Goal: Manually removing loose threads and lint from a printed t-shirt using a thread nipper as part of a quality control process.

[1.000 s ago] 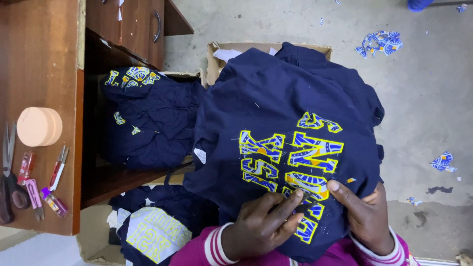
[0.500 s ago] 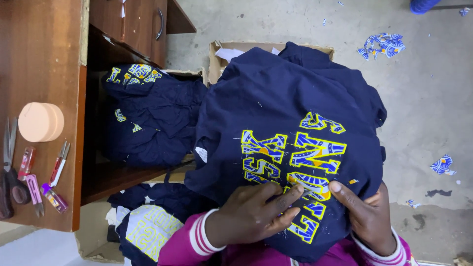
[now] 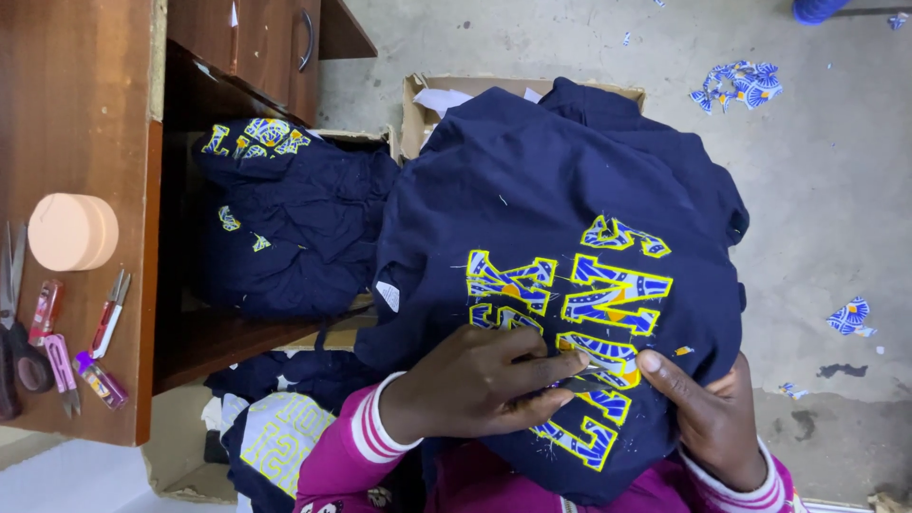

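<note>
Sweatshirt [image 3: 570, 209], navy with yellow-and-blue patterned letters, spread face up over the person's lap, its far edge lying over an open cardboard box [image 3: 418, 104] on the concrete floor [image 3: 836, 209]. Desk [image 3: 85, 114], brown wood, along the left of the view; its lower shelf holds a heap of navy garments [image 3: 285, 228] with the same lettering. More folded garments [image 3: 275, 427] lie below the desk edge, near the left sleeve. Left hand [image 3: 475, 385], in a magenta cuff with white stripes, rests flat on the lettering, fingers curled and drawn together toward a small metal tip [image 3: 587, 366] at the letters; whether they pinch it cannot be told. Right hand [image 3: 708, 418] holds the sweatshirt's right edge, thumb on top of the cloth and fingers closed beneath it. Round pink container [image 3: 71, 233] stands on the desk. Scissors [image 3: 14, 332] lie at the desk's left edge, beside several small thread snips [image 3: 109, 309] with red and pink handles. Patterned fabric scraps [image 3: 741, 85] are scattered over the floor, well apart from the hands.
</note>
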